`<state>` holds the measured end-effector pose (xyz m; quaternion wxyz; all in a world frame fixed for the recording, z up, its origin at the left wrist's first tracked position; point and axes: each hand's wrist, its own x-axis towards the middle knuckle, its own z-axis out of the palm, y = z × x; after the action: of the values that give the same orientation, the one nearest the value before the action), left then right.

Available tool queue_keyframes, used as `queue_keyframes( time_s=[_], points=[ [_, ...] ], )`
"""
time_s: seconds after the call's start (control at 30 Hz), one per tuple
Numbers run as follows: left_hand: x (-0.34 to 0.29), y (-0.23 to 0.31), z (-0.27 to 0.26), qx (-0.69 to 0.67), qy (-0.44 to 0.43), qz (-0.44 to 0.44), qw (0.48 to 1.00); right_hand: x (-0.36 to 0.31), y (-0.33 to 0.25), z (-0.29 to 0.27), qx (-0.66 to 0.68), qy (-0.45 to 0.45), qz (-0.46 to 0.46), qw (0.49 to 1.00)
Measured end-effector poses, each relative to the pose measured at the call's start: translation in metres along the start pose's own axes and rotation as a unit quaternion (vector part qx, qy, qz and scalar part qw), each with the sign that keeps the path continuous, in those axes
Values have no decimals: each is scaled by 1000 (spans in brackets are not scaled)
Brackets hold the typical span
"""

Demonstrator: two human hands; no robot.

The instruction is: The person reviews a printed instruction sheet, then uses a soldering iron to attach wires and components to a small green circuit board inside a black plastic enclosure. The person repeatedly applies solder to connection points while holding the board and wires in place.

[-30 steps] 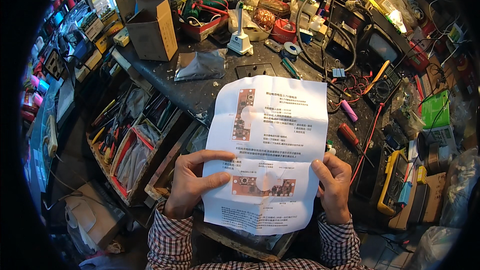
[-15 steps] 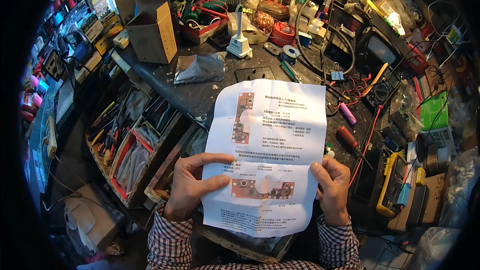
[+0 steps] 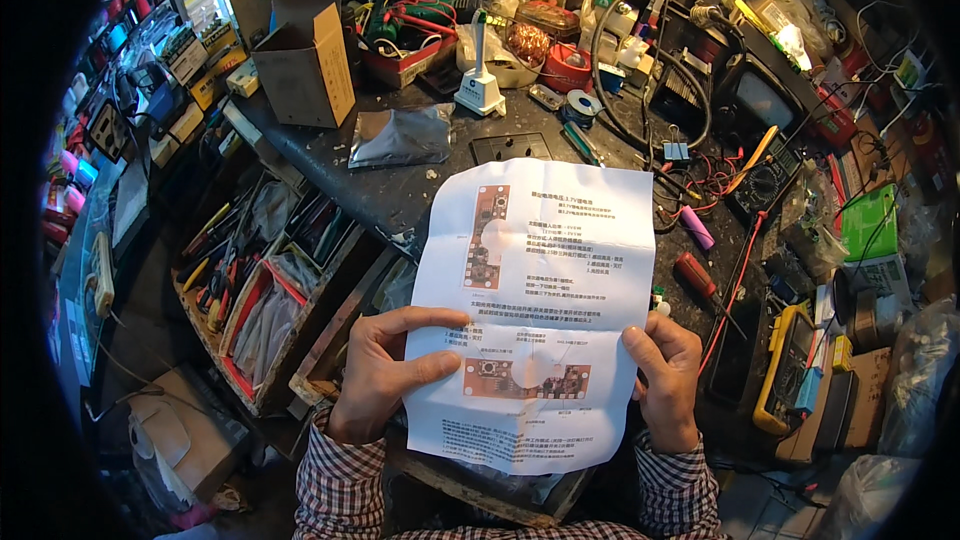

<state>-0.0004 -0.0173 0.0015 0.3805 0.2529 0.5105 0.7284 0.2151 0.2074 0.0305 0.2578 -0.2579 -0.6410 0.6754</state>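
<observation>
A creased white instruction sheet [image 3: 590, 290], printed with text and two pictures of orange circuit boards, is spread between my hands over the front of the workbench. My left hand [image 3: 385, 370] pinches its left edge, with thumb and index finger lying over the print. On the opposite edge, my right hand [image 3: 664, 370] grips the paper with the thumb on top and the other fingers behind. Just beyond the sheet's top lies a flat dark square piece [image 3: 510, 147], partly covered by the paper. A silver foil bag [image 3: 400, 135] rests farther left.
An open cardboard box [image 3: 305, 65] stands at the back left, near a white stand [image 3: 479, 85]. On the right are a red-handled screwdriver [image 3: 695, 275], a black multimeter [image 3: 768, 175] with leads and a yellow meter [image 3: 785, 370]. An open drawer of tools [image 3: 215, 280] is at lower left.
The sheet has shifted very slightly to the right at its right edge. Both hands keep their hold, and everything else looks the same.
</observation>
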Motion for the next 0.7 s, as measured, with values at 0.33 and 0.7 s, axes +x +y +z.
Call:
queue_keyframes(
  time_s=[0.33,0.7],
  points=[
    [1,-2,-1,13,1,6,1000,0,-1,0,2,-2,0,1000],
    [0,-2,0,17,19,-8,1000,0,0,-1,1,-2,1,1000]
  ],
)
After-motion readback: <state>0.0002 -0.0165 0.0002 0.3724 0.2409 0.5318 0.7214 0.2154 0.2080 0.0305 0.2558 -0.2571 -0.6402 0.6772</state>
